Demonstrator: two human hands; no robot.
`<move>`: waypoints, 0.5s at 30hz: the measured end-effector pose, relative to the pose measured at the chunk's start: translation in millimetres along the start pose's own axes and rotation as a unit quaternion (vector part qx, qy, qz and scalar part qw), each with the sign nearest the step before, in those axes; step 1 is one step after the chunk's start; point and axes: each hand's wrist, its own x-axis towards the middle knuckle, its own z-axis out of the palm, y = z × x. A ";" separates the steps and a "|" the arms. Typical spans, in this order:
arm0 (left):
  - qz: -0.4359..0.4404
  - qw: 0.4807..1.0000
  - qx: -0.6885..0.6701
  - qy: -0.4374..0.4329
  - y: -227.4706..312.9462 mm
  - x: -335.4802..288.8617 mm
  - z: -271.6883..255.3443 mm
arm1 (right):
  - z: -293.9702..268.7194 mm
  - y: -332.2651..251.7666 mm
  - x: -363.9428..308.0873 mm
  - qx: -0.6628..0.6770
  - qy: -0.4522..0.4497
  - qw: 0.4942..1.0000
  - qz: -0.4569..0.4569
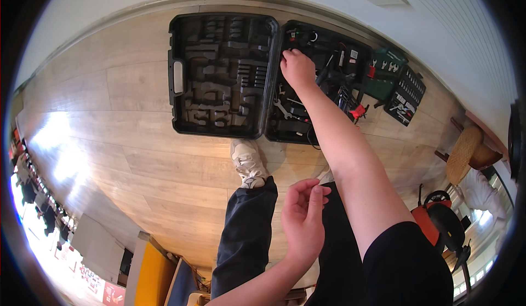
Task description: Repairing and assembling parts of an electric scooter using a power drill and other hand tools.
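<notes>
In the head view you seem to be sorting tools in the case's right half, your right hand curled at its far left corner, its grip hidden, so I cannot tell what it holds; your left, half-curled, looks empty off the near edge. The next move likely calls for lifting high over the rim, since the green box crowds the right edge and floor stretches beyond the left half.
</notes>
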 end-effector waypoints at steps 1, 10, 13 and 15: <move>0.000 1.000 0.001 -0.001 -0.7 -0.3 0.0 | -0.2 0.4 0.7 -0.008 0.008 1.000 -0.023; 0.002 1.000 0.028 0.008 -5.1 0.1 -1.3 | -14.3 19.1 20.3 -0.021 -0.063 0.995 -0.074; 0.002 1.000 0.027 0.001 -6.6 -1.8 -0.7 | -15.2 26.5 21.6 -0.038 -0.083 0.991 -0.096; 0.004 1.000 0.025 0.001 -8.1 -1.4 2.8 | -16.9 33.8 21.7 -0.040 -0.108 0.985 -0.126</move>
